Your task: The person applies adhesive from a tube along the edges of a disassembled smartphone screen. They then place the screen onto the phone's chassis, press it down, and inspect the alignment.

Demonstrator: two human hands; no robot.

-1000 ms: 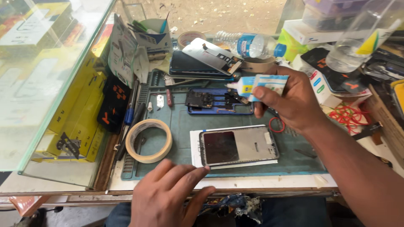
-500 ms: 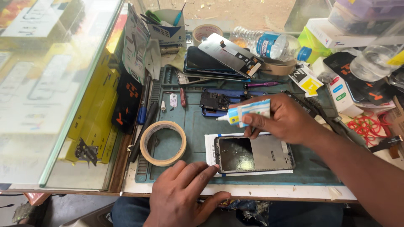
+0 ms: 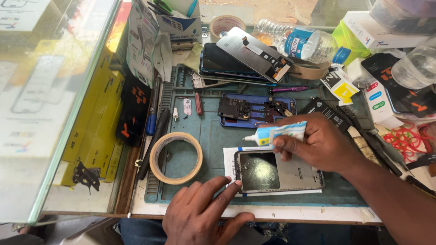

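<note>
On the mat, right hand grips a seemingly half-squeezed glue tube.

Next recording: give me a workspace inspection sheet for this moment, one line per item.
Surface: teal work mat, crowded.
Job's things: phone frame lying flat on white paper; glue tube, nozzle pointing left.
Clutter: tape roll, opened phone, water bottle, boxes, tools.
Grippers: left hand fingertips on the frame's corner; right hand gripping the tube.
Cables: nothing seen.
Surroundings: glass case at left.
</note>
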